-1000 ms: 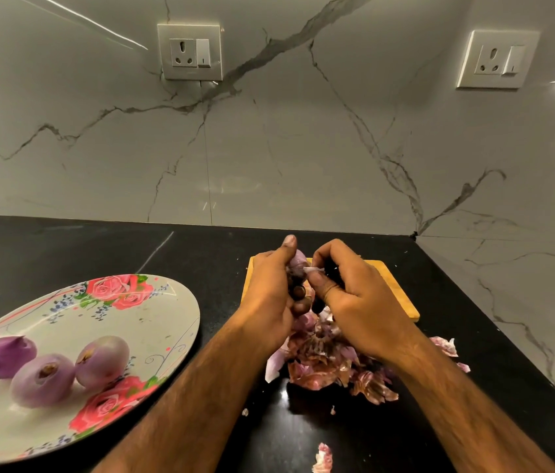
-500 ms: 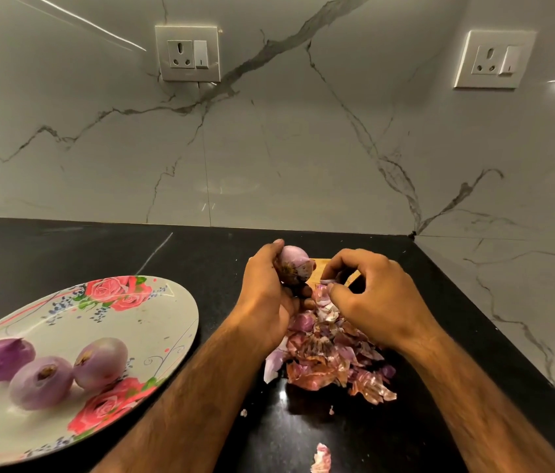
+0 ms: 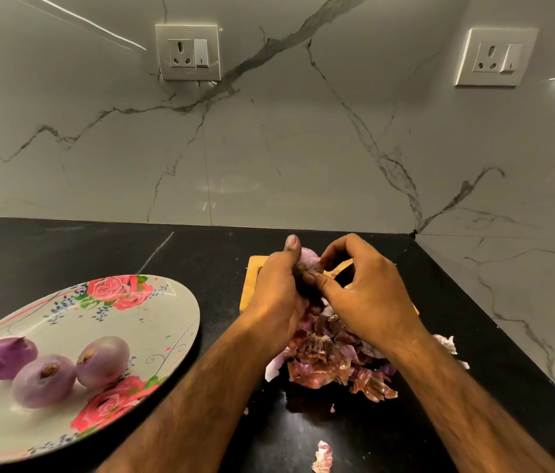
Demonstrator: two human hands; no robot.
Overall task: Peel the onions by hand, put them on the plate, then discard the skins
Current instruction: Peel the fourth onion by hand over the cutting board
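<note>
My left hand (image 3: pixel 277 288) grips a small purple onion (image 3: pixel 309 258) above the wooden cutting board (image 3: pixel 249 285). My right hand (image 3: pixel 364 295) meets it from the right, thumb and fingertips pinching at the onion's root end. A heap of reddish onion skins (image 3: pixel 327 363) lies on the black counter just under both hands. A floral plate (image 3: pixel 139 322) sits at the left with three peeled onions: one at the far left (image 3: pixel 7 357), one in the middle (image 3: pixel 44 380), one on the right (image 3: pixel 102 361).
The black counter (image 3: pixel 132 254) ends at a marble wall behind and on the right. Loose skin scraps lie near the front (image 3: pixel 323 457) and to the right of the heap (image 3: pixel 446 343). Two wall sockets sit high on the wall (image 3: pixel 188 52) (image 3: pixel 496 57).
My right hand lifted from the skin heap back up to the onion and now pinches its root end. My left hand kept hold of the onion and shifted slightly.
</note>
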